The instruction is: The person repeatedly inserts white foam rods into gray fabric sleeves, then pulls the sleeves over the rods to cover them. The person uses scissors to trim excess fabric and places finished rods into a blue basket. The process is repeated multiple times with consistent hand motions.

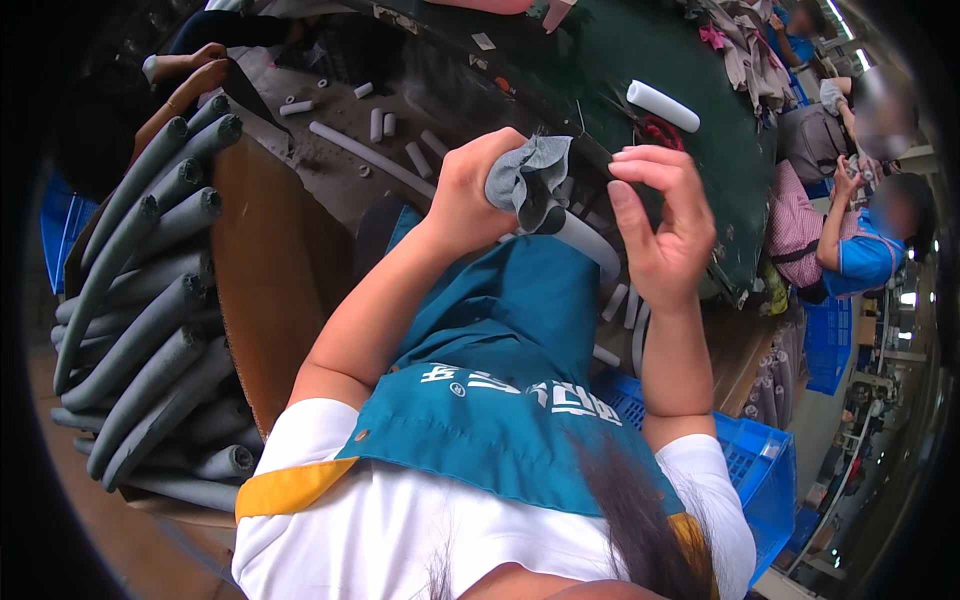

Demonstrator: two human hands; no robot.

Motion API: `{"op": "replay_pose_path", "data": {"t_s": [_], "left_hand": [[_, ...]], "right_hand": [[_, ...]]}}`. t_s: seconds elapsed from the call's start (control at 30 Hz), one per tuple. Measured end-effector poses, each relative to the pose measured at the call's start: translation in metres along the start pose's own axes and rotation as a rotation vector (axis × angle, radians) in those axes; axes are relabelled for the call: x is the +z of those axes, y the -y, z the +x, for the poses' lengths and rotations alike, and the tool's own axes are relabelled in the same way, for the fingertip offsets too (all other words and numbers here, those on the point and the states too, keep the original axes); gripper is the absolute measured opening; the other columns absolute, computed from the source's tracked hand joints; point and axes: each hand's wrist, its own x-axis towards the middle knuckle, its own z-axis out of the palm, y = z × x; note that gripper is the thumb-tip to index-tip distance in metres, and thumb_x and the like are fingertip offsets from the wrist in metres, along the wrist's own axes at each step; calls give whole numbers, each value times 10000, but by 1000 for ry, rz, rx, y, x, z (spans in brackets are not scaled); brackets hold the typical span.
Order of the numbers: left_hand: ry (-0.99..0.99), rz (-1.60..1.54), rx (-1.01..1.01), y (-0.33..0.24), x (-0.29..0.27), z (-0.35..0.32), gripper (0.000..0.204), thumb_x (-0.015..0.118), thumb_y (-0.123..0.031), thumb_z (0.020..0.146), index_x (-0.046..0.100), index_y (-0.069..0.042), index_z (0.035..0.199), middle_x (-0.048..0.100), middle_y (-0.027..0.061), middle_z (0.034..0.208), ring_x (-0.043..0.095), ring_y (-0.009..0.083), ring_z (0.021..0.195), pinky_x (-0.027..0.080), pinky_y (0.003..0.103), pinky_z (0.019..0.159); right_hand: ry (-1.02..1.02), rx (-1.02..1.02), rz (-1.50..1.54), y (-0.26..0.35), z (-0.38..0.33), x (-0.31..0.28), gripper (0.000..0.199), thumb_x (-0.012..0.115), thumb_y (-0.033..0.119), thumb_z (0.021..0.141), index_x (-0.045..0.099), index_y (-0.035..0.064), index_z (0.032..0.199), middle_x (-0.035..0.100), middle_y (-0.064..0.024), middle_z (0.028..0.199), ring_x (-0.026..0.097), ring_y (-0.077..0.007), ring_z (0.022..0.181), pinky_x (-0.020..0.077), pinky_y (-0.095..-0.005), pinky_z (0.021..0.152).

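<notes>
My left hand (pixel 468 195) is closed around a piece of grey cloth (pixel 528 180), whose ruffled upper end sticks out of the fist. Just below the cloth, a thick white foam tube (pixel 588 243) slants across my lap. Whether the cloth is fitted over that tube, I cannot tell. To the right, my right hand (pixel 668 225) is raised with its fingers curved and the thumb apart, holding nothing. Its fingertips are a short way from the cloth without touching it.
Grey-covered tubes (pixel 150 330) fill a cardboard box (pixel 265 270) at my left. Ahead, a short white foam piece (pixel 663 106) lies on the dark green table (pixel 600 60). White offcuts (pixel 376 125) litter the floor. A blue crate (pixel 765 470) stands at my right; other people work nearby.
</notes>
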Motion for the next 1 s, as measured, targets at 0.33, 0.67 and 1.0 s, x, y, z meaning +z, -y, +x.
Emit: {"op": "replay_pose_path", "data": {"t_s": [0.33,0.67,1.0], "left_hand": [[-11,-110,-57,-6,20,5,300,779,-65,644,574,-27,860,576,51,726,523,121,649,448,254,617],[75,-54,-30,-4,22,5,383,826,-89,600,605,-58,910,615,111,798,624,283,746,509,349,671],[78,232,104,5,30,0,329,753,-59,588,599,-89,877,607,83,798,594,287,759,495,378,637]], "right_hand": [[427,-433,-438,46,55,-19,98,703,61,674,609,77,697,502,-36,783,507,-207,783,420,-319,662],[897,-13,-54,36,60,-26,136,705,52,766,653,62,891,514,-78,710,534,-230,606,426,-347,559],[1198,-166,-602,25,52,-38,209,679,224,819,581,95,952,648,-144,713,635,-300,541,507,-378,486]]}}
